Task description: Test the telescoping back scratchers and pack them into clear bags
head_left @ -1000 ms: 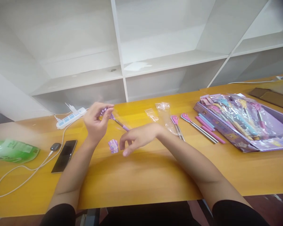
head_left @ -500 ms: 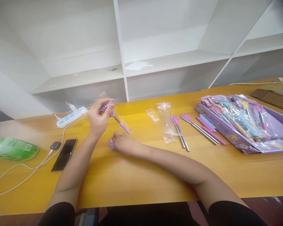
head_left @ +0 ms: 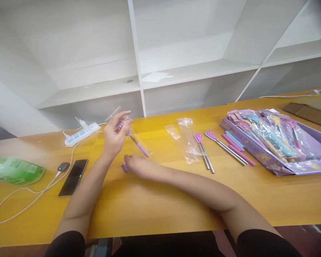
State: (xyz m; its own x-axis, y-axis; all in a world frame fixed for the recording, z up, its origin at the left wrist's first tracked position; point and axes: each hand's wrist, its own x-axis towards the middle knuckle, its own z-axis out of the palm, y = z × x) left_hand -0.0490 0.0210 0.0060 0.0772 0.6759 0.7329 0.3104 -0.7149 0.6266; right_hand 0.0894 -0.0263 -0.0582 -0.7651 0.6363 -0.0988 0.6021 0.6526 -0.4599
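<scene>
Raised over the table, my left hand point(head_left: 115, 136) holds a clear plastic bag with a purple-handled metal tool point(head_left: 139, 145) inside; its upper end is partly behind my fingers. Just to the right and nearer me, my right hand point(head_left: 136, 166) is closed on a small purple card point(head_left: 125, 168) at the table surface. Two pairs of metal rods with pink claw-like heads point(head_left: 199, 137) point(head_left: 211, 134) lie to the right. Beside them are pink tubes point(head_left: 242, 154) and blue tubes point(head_left: 234, 141). Clear bags point(head_left: 186, 139) rest left of the rods.
A purple box point(head_left: 267, 162) of wrapped tools stands at the right. On the left of the wooden table point(head_left: 160, 214) are a phone point(head_left: 73, 177), a power strip point(head_left: 82, 135), a white cable point(head_left: 24, 187) and a green package point(head_left: 16, 170). White shelving rises behind.
My left hand has shifted slightly right with the bagged tool, its fingers stretched a little more. My right hand has moved slightly down and left with the card.
</scene>
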